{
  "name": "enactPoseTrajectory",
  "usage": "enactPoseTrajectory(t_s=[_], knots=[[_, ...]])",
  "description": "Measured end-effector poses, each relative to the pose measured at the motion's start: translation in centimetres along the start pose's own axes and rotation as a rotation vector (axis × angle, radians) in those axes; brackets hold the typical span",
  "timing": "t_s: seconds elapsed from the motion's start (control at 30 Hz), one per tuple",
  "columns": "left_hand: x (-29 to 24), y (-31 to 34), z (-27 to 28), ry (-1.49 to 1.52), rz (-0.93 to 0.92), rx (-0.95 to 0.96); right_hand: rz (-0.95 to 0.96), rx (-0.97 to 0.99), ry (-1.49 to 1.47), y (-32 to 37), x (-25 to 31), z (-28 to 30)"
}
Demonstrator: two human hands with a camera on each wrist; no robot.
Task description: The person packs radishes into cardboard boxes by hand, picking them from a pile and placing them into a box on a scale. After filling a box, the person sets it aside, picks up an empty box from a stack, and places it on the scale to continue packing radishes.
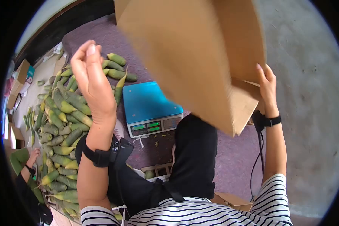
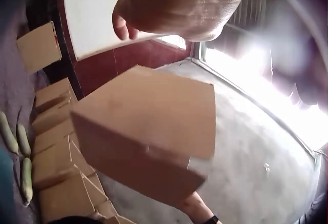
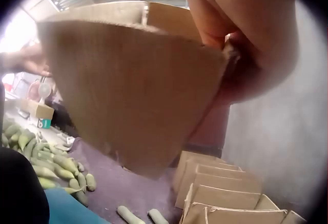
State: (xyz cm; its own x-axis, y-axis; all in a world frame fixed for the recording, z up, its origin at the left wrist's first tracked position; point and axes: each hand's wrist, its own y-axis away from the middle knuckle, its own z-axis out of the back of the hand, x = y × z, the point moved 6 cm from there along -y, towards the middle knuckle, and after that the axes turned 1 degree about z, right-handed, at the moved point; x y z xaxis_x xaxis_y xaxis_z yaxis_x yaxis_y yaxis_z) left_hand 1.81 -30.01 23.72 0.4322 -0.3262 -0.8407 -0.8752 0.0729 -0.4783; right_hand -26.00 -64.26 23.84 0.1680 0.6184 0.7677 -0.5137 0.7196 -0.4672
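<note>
"What is held nearest to the head camera?"

"A cardboard box point(image 1: 184, 56). It is held up in the air, tilted, and slightly blurred. Its right side is gripped by the right hand point(image 1: 268, 88), the cardboard being pinched between fingers and thumb."

"Is the box also touched by the left hand point(image 1: 96, 81)?"

"No. The left hand is raised on the other side of the box and kept apart from it, with the fingers loosely bent and nothing gripped. The box is thus placed between the two hands but supported by the right alone."

"What is seen beneath?"

"A blue-topped scale point(image 1: 150, 101), partly covered by the box in the head view. Green figures are lit on its front. Just beside it a knee point(image 1: 195, 139) in black trousers is bent. The scale is set on a purple cloth point(image 1: 233, 165)."

"And farther out?"

"To the left of the scale, green radishes point(image 1: 60, 100) are heaped, partly hidden by the left forearm. In the right wrist view, open boxes point(image 3: 230, 193) are lined up beside the cloth, and a few loose radishes point(image 3: 130, 215) are seen near them. At the far left of the head view, another person point(image 1: 25, 173) is partly shown. In the left wrist view, the distance is closed off by a dark red wall point(image 2: 97, 73)."
</note>
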Motion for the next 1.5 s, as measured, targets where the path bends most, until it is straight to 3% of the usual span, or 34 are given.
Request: enactPoseTrajectory(t_s=[0.1, 0.17, 0.23, 0.27, 0.3, 0.37, 0.4, 0.47, 0.5, 0.57, 0.67, 0.77, 0.83, 0.93, 1.1, 1.2, 1.23, 1.27, 1.33, 1.4, 1.43, 1.5], knots=[[-0.9, -1.3, 2.3, -0.079, -0.162, -0.166, 0.129, 0.152, 0.203, -0.9, 0.1, -7.4], [-0.8, -1.9, 3.5, -0.097, -0.173, -0.172, 0.108, 0.304, 0.352, -1.5, 1.2, -11.9], [-0.6, -2.5, 3.3, -0.530, -0.286, -0.021, 0.186, 0.369, 0.346, -3.2, 1.7, -15.0], [0.1, -2.6, 3.2, -0.650, -0.308, 0.097, 0.276, 0.457, 0.400, -3.9, 1.8, -16.8], [1.0, -2.5, 4.0, -0.662, -0.306, 0.089, 0.366, 0.544, 0.454, -4.3, 2.0, -18.4], [4.2, -1.7, 3.4, -0.967, -0.147, 0.523, 0.350, 0.624, 0.427, -5.0, 1.5, -20.5], [4.3, -1.5, 3.8, -0.974, -0.143, 0.513, 0.336, 0.648, 0.417, -5.3, 1.0, -21.3], [3.8, -0.6, 3.4, -1.214, -0.359, 0.558, 0.330, 0.679, 0.403, -5.9, -0.1, -22.8], [3.6, -0.7, 3.5, -1.220, -0.356, 0.550, 0.314, 0.686, 0.402, -6.0, -0.8, -23.4], [3.8, -1.1, 4.1, -1.173, -0.181, 0.531, 0.299, 0.702, 0.396, -6.4, -1.9, -24.2], [5.1, -1.6, 4.6, -1.206, -0.079, 0.552, 0.295, 0.667, 0.395, -7.1, -2.3, -24.2], [7.0, -2.2, 4.2, -1.206, -0.078, 0.582, 0.228, 0.671, 0.455, -7.9, -3.0, -22.7], [7.1, -1.3, 3.3, -1.185, -0.140, 0.569, 0.284, 0.611, 0.413, -8.4, -3.3, -21.1], [8.4, 0.3, 2.2, -1.093, -0.097, 0.712, 0.213, 0.648, 0.525, -8.8, -3.3, -19.5], [8.4, 0.7, 2.7, -1.163, -0.064, 0.701, 0.333, 0.556, 0.741, -7.3, -2.1, -21.0], [9.8, 0.9, 3.8, -1.197, 0.053, 0.753, 0.430, 0.473, 0.693, -6.2, -2.0, -22.9], [10.8, 1.3, 3.8, -1.270, 0.118, 0.849, 0.440, 0.482, 0.689, -6.0, -2.1, -23.3], [11.5, 1.5, 3.8, -1.338, 0.184, 0.945, 0.395, 0.489, 0.668, -6.0, -2.1, -23.4], [11.8, 1.3, 3.7, -1.353, 0.208, 0.938, 0.355, 0.499, 0.650, -5.5, -2.2, -23.1], [11.7, 1.4, 3.5, -1.361, 0.221, 0.937, 0.245, 0.509, 0.850, -4.8, -2.4, -21.9], [11.3, 1.6, 3.2, -1.350, 0.157, 0.919, 0.246, 0.512, 0.855, -4.3, -2.6, -21.5], [11.0, 1.9, 2.7, -1.337, 0.094, 0.899, 0.063, 0.586, 0.901, -3.3, -5.5, -20.8]])
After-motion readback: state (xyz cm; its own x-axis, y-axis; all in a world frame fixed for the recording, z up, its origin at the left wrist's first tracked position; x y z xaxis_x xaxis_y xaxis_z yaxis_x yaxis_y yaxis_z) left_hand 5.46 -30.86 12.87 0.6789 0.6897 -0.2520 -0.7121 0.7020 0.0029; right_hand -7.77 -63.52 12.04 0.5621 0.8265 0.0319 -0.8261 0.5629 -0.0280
